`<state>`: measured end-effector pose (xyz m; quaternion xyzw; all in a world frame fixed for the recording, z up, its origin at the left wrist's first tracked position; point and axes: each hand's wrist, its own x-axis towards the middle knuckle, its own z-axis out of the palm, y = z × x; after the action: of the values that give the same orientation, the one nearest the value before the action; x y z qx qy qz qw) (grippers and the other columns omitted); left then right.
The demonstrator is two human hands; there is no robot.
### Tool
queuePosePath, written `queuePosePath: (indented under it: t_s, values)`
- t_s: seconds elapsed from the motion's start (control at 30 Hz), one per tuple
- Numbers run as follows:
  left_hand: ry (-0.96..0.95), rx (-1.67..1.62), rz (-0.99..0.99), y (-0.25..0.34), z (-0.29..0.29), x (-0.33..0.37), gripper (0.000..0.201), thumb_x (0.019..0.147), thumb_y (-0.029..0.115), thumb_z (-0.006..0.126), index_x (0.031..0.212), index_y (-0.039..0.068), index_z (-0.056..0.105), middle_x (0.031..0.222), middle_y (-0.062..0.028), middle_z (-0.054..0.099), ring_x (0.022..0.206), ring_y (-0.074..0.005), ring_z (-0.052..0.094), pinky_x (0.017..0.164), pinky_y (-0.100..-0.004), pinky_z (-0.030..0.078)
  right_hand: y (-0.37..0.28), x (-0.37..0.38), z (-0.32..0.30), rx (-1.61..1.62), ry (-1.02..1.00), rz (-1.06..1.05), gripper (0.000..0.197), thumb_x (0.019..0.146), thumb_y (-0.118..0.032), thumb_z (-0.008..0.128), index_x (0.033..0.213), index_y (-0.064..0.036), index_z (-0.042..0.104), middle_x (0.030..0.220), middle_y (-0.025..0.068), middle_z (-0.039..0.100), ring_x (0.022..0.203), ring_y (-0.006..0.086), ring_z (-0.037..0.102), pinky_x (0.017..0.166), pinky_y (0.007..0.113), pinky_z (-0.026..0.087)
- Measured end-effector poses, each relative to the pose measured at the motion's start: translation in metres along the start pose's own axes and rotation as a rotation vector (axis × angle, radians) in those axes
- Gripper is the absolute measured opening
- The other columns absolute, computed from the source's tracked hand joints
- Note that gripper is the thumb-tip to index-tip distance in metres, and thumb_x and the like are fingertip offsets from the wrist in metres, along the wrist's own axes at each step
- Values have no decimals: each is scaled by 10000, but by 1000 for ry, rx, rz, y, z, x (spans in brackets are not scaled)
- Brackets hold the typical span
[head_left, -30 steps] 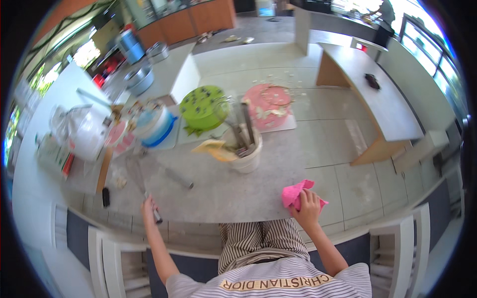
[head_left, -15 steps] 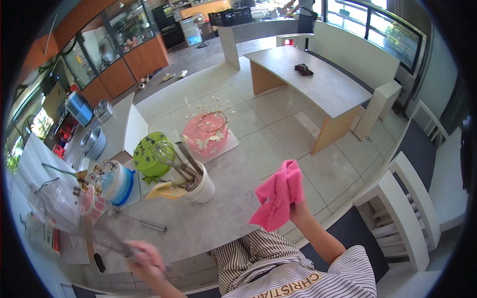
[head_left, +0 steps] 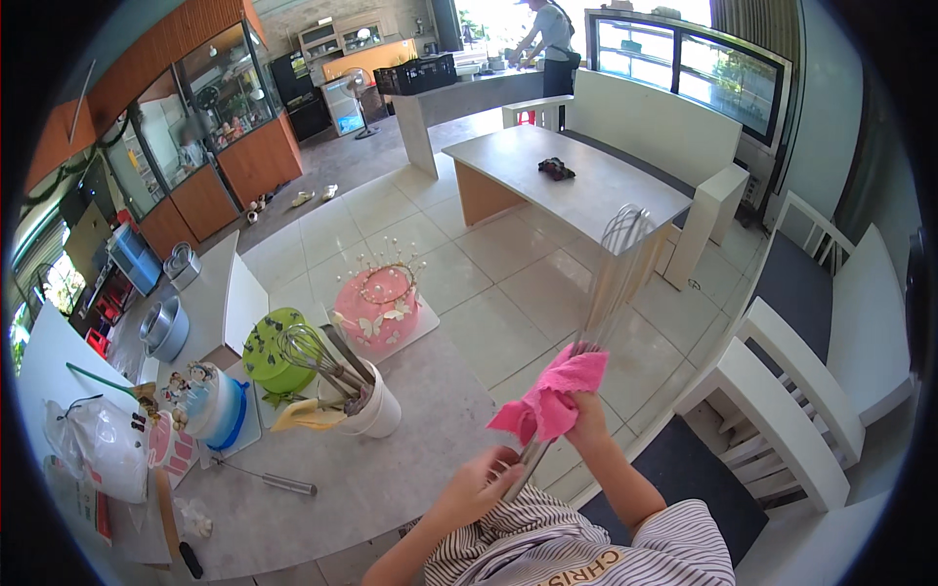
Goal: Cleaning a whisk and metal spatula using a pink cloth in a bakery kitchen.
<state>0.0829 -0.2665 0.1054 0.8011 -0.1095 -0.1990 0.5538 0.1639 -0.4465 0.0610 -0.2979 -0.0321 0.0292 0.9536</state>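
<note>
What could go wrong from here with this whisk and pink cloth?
The whisk might slip, as your right hand grips it through the pink cloth, with your left hand at the handle. The cloth could snag where the wires meet the handle. A stray swing could perhaps tip the white utensil container toward the nearby pink cake.

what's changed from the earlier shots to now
The left hand has carried the whisk rightward from the left side of the table. The right hand has brought the pink cloth from the table's right corner onto the whisk, covering part of it. The view turned right. The white tub, green cake and pink cake stayed put.
</note>
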Motion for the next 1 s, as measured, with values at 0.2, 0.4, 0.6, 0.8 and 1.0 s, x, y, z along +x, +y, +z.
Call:
queuePosePath:
  t_s: [0.2,0.4,0.6,0.8,1.0]
  values:
    - [468,-126,514,34,-46,22,726,631,192,741,1210,31,334,1120,-123,488,1096,-226,437,931,-364,326,-31,-1,23,-672,-232,-239,447,598,-125,733,968,-42,496,822,22,543,756,122,548,641,267,461]
    - [218,-551,721,73,-33,60,732,617,86,708,1214,30,288,873,-105,542,874,-209,546,909,-389,364,-13,-20,69,-1226,-539,-453,334,607,-121,696,878,-18,532,737,59,543,714,104,517,628,256,434]
    - [230,-880,733,80,-29,60,506,679,-6,583,1115,20,325,627,-76,476,472,-146,506,605,-305,449,-10,-22,56,-703,-659,104,320,616,-132,674,877,-18,528,760,28,544,701,109,501,646,251,432]
    - [127,-1016,806,89,-27,55,563,678,49,602,1144,36,286,625,-61,464,459,-144,502,612,-314,428,-16,-24,49,-518,-771,504,384,661,-126,658,997,-37,497,917,24,537,798,101,492,704,245,421]
    - [15,-1113,937,88,-36,44,589,684,82,564,1184,40,255,646,-40,427,432,-130,457,577,-313,382,3,-64,52,-594,-164,625,223,731,-128,625,908,-31,531,818,31,539,740,106,485,654,255,420]
